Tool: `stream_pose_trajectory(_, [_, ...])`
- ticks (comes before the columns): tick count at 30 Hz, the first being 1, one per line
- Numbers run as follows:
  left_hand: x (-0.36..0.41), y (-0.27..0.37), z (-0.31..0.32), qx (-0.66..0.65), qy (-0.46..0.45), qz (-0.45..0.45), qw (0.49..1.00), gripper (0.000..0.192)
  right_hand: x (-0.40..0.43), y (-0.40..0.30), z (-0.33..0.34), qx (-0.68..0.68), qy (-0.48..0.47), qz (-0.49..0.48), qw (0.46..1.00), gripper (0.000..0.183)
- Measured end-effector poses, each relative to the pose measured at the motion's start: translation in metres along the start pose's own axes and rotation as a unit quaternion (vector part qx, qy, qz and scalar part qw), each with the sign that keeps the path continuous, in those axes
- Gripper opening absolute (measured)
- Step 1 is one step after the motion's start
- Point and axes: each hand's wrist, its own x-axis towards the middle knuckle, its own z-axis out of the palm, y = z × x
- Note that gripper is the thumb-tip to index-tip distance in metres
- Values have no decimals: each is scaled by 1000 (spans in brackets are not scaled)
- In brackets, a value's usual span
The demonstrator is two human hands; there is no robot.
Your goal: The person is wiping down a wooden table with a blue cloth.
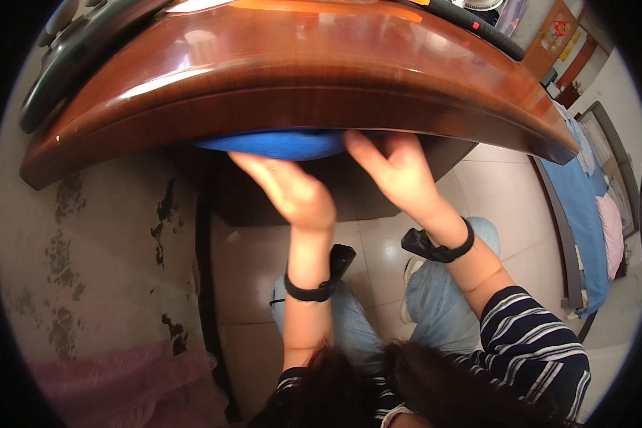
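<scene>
Both hands reach in beneath the front edge of a glossy reddish-brown wooden desk (299,80). A blue item, perhaps cloth (278,144), shows just below that edge; the rest of it is hidden. My left hand (294,187) is under the blue item, against its lower side, its fingertips out of sight and the hand blurred. At the blue item's right end is my right hand (396,166), thumb by the blue and other fingers partly hidden by the desk edge. Whether either hand grips it cannot be made out. Each wrist wears a black strap with a small black block.
A dark panel (299,198) stands under the desk. On the desktop lie a black curved object (85,59) at the left and a black bar-shaped thing (471,27) at the right. A stained wall (112,257) is at the left, a bed with blue bedding (578,214) at the right.
</scene>
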Motion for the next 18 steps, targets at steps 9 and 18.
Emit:
stream_pose_trajectory(9, [21, 45, 10, -101, 80, -22, 991, 72, 6, -2, 6, 7, 3, -36, 999, 23])
stream_pose_trajectory(18, [-7, 12, 53, -204, 43, 31, 978, 84, -34, -3, -34, 6, 150, -23, 988, 24])
